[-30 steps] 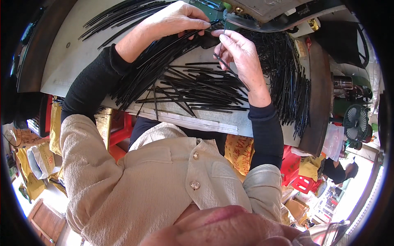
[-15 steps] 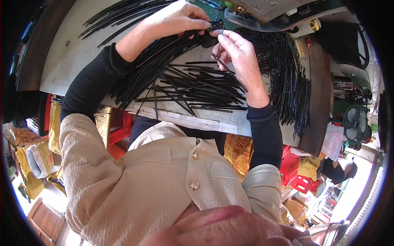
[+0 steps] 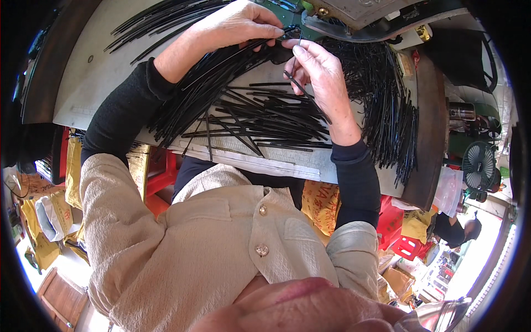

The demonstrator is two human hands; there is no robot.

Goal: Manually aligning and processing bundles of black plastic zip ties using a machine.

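My left hand (image 3: 235, 25) is closed, thumb and fingers pinching the end of a thin black strip beside the machine. Just to its right, my right hand (image 3: 326, 72) is closed too. A thin dark rod (image 3: 300, 40) stands up from its thumb and forefinger; its exact kind is too small to tell. Another black strip (image 3: 301, 88) runs through the lower fingers and along the palm toward the wrist. Under the left forearm lies a thick bundle of black strips (image 3: 191, 108). A looser pile of short black strips (image 3: 276, 119) lies between my arms.
A long black heap (image 3: 395, 122) hangs over the table's right side. More strips (image 3: 160, 22) lie at the far left of the pale table (image 3: 83, 91). The machine (image 3: 370, 11) stands behind my hands. To the right are a small fan (image 3: 479, 166) and a distant person (image 3: 456, 229).
Both hands stay almost in place. My right hand has shifted very slightly left with the rod and strip; the piles look the same.
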